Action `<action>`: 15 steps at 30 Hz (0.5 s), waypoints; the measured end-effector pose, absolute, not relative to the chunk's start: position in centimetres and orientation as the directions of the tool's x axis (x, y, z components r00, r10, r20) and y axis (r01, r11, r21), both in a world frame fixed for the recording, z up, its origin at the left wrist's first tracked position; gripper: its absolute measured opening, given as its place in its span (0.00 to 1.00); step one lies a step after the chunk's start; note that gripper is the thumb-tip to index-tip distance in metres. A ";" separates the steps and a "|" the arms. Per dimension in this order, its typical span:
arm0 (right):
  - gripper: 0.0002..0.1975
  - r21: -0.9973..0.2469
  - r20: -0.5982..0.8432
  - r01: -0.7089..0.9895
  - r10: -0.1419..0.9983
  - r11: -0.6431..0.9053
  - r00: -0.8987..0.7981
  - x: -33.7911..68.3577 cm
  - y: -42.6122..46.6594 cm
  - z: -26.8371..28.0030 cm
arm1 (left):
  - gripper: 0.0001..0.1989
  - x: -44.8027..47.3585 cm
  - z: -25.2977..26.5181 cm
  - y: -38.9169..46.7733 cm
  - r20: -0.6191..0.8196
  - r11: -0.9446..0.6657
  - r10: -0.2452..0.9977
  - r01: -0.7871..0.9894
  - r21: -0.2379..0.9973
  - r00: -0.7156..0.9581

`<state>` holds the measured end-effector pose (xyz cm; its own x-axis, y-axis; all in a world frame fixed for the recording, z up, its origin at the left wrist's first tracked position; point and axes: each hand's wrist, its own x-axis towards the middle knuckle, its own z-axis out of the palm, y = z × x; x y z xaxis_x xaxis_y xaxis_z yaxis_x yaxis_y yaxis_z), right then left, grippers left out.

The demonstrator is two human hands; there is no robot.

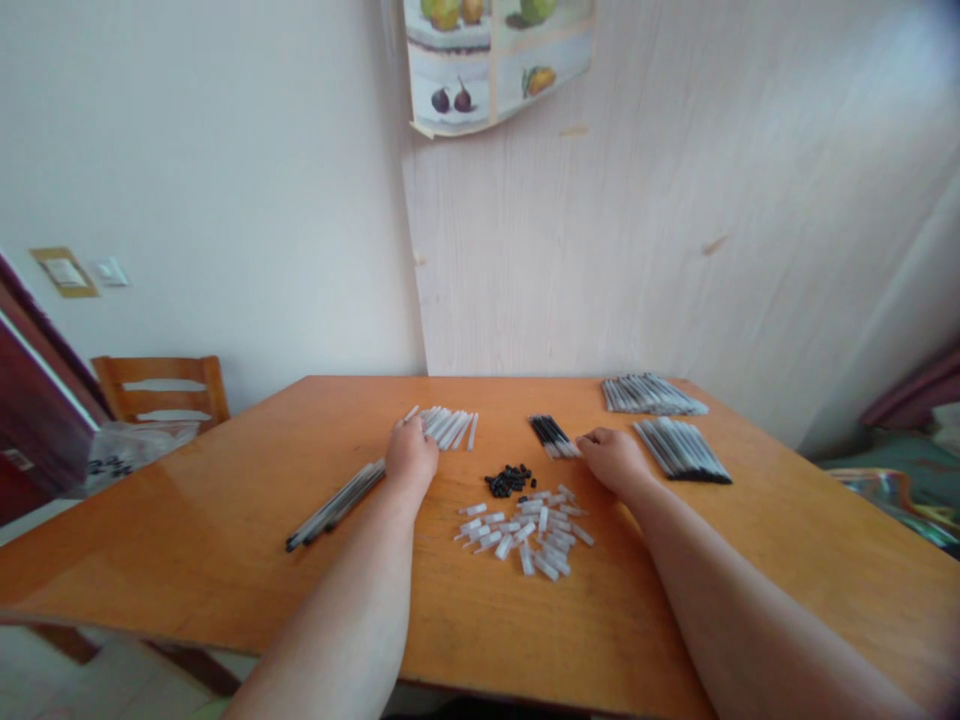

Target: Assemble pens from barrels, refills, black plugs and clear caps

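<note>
My left hand (411, 452) is closed beside a row of thin white tubes (450, 428), and the end of one white tube (411, 412) sticks up from its fingers. Under its wrist side lie several long grey sticks with black ends (337, 505). My right hand (613, 458) has its fingers curled together at the pale lower ends of a row of slim black sticks (552, 436); whatever it pinches is hidden. Between the hands are a small heap of black plugs (510, 480) and a loose spread of translucent white nozzle-like pieces (529, 532).
Right of my right hand lies a row of clear sticks with black ends (682, 450). Behind it is a bagged bundle of similar sticks (652, 394). A clear plastic bag (135, 450) and a wooden chair (161, 375) stand left of the wooden table (480, 640).
</note>
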<state>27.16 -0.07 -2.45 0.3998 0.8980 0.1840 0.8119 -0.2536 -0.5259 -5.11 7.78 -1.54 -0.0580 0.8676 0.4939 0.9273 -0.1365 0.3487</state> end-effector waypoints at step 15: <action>0.17 -0.538 0.208 0.806 0.887 -0.247 0.411 27.1 0.1 -2.5 | 0.15 -4.9 -1.4 7.5 0.483 -0.169 0.874 0.897 0.409 -0.056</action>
